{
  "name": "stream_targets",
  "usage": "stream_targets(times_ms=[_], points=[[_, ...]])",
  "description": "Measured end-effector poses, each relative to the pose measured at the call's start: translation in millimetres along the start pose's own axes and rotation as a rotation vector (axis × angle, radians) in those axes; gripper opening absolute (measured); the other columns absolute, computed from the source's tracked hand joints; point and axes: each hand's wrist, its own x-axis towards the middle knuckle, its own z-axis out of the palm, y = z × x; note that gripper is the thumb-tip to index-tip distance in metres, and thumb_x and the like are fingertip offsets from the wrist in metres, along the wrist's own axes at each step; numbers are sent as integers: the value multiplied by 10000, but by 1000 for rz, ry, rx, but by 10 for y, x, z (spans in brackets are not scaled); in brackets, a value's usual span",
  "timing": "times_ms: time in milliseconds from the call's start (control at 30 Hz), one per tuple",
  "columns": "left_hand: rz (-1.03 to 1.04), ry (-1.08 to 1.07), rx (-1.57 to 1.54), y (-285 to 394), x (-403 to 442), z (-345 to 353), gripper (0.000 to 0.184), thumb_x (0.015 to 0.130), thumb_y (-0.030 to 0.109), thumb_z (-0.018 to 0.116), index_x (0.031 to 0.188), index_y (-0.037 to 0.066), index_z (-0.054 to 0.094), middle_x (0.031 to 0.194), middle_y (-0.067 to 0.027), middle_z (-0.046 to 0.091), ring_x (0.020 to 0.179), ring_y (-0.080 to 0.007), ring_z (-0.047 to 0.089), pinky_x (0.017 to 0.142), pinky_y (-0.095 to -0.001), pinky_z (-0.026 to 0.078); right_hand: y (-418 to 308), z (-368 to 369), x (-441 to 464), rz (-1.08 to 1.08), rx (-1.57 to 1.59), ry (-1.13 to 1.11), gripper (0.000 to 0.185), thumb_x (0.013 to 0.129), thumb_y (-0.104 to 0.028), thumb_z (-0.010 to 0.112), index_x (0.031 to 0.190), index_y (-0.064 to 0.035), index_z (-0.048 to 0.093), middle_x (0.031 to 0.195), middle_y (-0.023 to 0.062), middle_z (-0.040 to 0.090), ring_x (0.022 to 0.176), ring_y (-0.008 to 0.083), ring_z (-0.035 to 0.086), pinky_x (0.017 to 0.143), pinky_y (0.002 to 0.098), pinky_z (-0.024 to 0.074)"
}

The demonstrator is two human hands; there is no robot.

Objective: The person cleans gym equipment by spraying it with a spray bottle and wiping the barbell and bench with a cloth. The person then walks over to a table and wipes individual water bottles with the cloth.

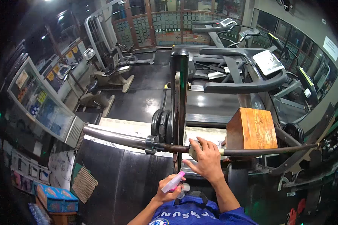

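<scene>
My left hand (166, 190) is closed around a spray bottle (173, 183) with a white and pink trigger head, held in front of my body. The lower part of the bottle is mostly hidden. My right hand (206, 159) lies over the barbell (248, 152), just right of the black upright post (179, 93). Under its fingers, a pale cloth (193, 151) is pressed against the bar, largely covered by the hand. The thick chrome sleeve (118, 137) of the barbell reaches out to the left.
Weight plates (163, 125) hang behind the post. A wooden box (253, 129) stands just behind the bar on the right. Farther back are treadmills (233, 90) and an exercise bike (101, 84). A glass-door fridge (41, 99) and a blue patterned box (57, 198) are at left.
</scene>
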Motion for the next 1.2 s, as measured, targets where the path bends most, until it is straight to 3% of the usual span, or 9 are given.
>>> stream_targets(times_ms=[167, 333, 433, 667, 767, 900, 1000, 1100, 1200], points=[[22, -48, 75, -72, -168, 120, 389, 815, -41, 582, 1199, -62, 524, 1084, -190, 645, 788, -210, 706, 706, -320, 605, 93, -22, 113, 161, 56, -252, 519, 838, -440, 632, 1260, -139, 617, 1004, 154, 656, 856, 356, 655, 808, 460, 509], [68, -14, 92, -109, -193, 246, 406, 820, -33, 583, 1219, -56, 515, 1071, -190, 649, 779, -209, 705, 692, -315, 601, 400, 121, 559, 356, 163, -605, 498, 796, -481, 478, 1015, -95, 706, 907, 234, 694, 878, 406, 670, 823, 470, 523], [33, 13, 57, -70, -200, 290, 403, 821, -30, 583, 1217, -56, 515, 1062, -186, 653, 773, -210, 705, 685, -313, 597, 388, 66, 559, 349, 181, -656, 545, 820, -475, 478, 1164, -112, 696, 951, 246, 698, 896, 407, 679, 870, 482, 509], [-18, 82, 55, -8, -121, 350, 371, 805, 1, 607, 1171, -37, 560, 1015, -104, 706, 752, -168, 728, 691, -280, 581, 233, 309, -273, -311, 61, 300, 398, 764, -163, 713, 1157, -144, 653, 1126, 118, 651, 929, 286, 652, 803, 423, 516], [-9, 73, 97, 19, -67, 359, 379, 798, -3, 608, 1172, -35, 561, 1009, -104, 708, 746, -161, 727, 688, -283, 582, 352, 209, -339, -191, 455, 241, 444, 781, -105, 684, 1220, -120, 621, 1104, 139, 653, 951, 305, 642, 846, 407, 512], [80, 55, 146, 91, 4, 361, 390, 790, -12, 602, 1177, -37, 560, 994, -107, 710, 741, -161, 726, 688, -287, 581, 311, -45, -374, 398, 1198, 404, 367, 860, -40, 592, 1227, -27, 579, 1074, 150, 637, 977, 249, 619, 887, 365, 479], [35, 83, 93, 25, -42, 364, 391, 789, -9, 602, 1177, -41, 562, 1007, -114, 707, 740, -167, 726, 688, -286, 580, 317, -154, -205, 77, 703, 553, 385, 821, -39, 596, 1207, -39, 594, 1070, 154, 640, 992, 291, 614, 915, 404, 483], [-24, 101, 41, -13, -59, 398, 394, 789, -7, 601, 1180, -45, 563, 1013, -122, 703, 738, -171, 726, 687, -289, 580, 146, 46, -51, -8, 153, 107, 327, 821, -186, 643, 1139, -112, 644, 1057, 139, 656, 982, 314, 630, 890, 437, 482], [30, 72, 74, -11, -38, 392, 398, 791, -6, 601, 1184, -48, 561, 1011, -126, 702, 743, -173, 727, 686, -291, 582, 114, 58, 71, 174, 144, -105, 332, 849, -305, 605, 1109, -107, 665, 1001, 167, 691, 937, 358, 661, 853, 472, 496]])
